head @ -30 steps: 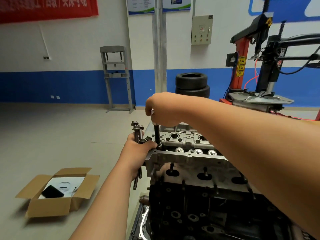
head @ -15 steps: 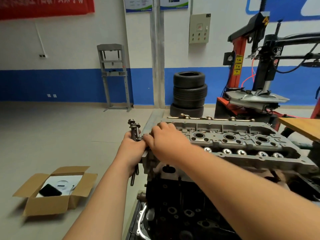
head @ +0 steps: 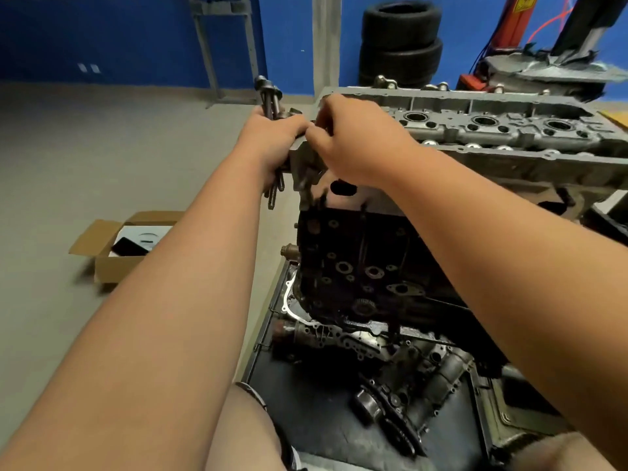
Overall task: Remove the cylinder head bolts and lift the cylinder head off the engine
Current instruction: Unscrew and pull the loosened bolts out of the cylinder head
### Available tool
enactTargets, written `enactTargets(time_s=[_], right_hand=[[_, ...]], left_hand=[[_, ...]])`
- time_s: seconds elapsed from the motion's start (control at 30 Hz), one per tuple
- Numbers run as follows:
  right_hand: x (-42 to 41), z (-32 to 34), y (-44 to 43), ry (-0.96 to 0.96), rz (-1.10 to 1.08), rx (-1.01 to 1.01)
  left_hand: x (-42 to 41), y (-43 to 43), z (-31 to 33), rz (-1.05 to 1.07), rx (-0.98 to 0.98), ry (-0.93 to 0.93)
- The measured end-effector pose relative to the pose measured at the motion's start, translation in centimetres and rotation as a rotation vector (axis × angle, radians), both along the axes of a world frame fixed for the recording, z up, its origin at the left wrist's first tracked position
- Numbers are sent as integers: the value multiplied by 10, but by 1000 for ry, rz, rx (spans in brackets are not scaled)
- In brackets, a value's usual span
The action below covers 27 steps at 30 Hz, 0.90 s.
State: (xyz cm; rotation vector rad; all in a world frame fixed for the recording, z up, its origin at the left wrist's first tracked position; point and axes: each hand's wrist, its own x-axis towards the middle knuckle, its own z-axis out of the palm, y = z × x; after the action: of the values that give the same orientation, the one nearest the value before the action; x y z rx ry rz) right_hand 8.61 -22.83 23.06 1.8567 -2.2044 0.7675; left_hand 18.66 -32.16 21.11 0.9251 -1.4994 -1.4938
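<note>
The left hand (head: 272,141) grips a bundle of cylinder head bolts (head: 268,96), heads up, with the shanks sticking out below the fist. The right hand (head: 353,144) meets it with curled fingers at the left end of the cylinder head (head: 509,130); whether it pinches a bolt I cannot tell. Several bolts seem to be out. The head sits on the engine block (head: 356,260), not yet lifted.

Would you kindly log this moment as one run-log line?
left hand: grips bundle of head bolts | right hand: at left hand, grip unclear | cylinder head: on engine block
</note>
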Motion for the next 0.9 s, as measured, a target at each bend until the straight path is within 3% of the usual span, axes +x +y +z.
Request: enactTargets(time_s=[0.17,0.3,0.63,0.9], right_hand=[[-4,7,-4,86,-65,91],[-4,17,-10,314,-148,186],[6,36,-19,0,-93,336],[19,38,-26,210,-111,562]], left_hand=[[-2,-5,-1,-7,7,-3],[-2,-8,-2,-38,36,4],[-2,-15,-6,-18,8,5],[-3,-15,-8,8,8,0]])
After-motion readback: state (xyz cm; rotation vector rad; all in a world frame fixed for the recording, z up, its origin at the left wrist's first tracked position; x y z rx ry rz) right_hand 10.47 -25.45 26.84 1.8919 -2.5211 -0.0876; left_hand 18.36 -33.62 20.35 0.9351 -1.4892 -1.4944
